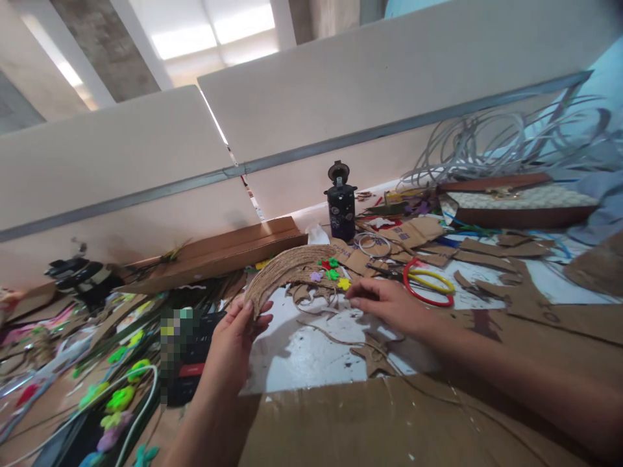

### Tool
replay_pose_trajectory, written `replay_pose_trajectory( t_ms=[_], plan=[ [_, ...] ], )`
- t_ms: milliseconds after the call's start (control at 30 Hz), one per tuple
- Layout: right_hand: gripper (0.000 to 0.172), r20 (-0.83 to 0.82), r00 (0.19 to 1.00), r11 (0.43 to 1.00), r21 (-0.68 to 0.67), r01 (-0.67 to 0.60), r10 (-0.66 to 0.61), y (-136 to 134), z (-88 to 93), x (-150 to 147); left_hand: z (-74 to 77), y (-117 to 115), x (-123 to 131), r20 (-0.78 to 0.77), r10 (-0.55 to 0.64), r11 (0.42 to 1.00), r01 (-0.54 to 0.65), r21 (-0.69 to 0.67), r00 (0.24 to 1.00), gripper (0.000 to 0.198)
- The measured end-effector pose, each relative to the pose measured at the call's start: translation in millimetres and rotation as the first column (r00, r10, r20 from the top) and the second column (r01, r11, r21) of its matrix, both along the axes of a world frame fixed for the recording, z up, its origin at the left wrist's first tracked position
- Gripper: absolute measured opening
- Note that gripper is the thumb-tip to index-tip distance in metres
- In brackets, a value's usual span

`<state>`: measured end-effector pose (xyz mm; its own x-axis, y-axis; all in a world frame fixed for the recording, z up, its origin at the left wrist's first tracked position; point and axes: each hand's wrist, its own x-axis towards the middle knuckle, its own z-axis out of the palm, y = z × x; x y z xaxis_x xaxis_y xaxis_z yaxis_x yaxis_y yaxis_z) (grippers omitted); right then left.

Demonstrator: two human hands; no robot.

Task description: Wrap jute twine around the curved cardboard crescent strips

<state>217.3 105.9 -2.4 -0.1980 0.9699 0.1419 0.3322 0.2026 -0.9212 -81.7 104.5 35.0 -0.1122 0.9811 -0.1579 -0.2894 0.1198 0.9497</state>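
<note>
My left hand point(242, 324) is closed around the lower left end of a crescent wrapped in brown twine point(277, 269). Small flowers in green, red, purple and yellow sit at the crescent's right end. Beside the yellow flower point(343, 284), my right hand point(377, 297) has its fingers bent together; what they hold, if anything, I cannot make out. Below the crescent, a loose length of twine point(331, 337) trails over the white surface. It passes a twine-covered star point(374, 357) that lies flat there.
Scissors with red and yellow handles point(428, 285) lie just right of my right hand. A black bottle point(341, 207) stands behind with its lid up. Cardboard scraps point(506, 285), a handbag point(516, 202) and coiled tubing point(481, 146) fill the right. A phone point(199, 357) lies at left.
</note>
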Motion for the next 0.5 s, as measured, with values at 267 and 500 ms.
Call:
replay_pose_trajectory(
  t_ms=[267, 500],
  plan=[
    [0.011, 0.597, 0.800, 0.978, 0.127, -0.164, 0.057, -4.7, 13.5, -62.1, 3.5, -2.0, 2.6, 0.031, -0.029, 0.999, 0.030, -0.028, 0.999, 0.021],
    [0.009, 0.537, 0.842, 0.990, 0.088, -0.114, 0.050, 0.5, 14.2, -57.5, 4.0, -5.4, 6.7, 0.039, -0.090, 0.993, 0.092, -0.068, 0.995, 0.029]
  ],
)
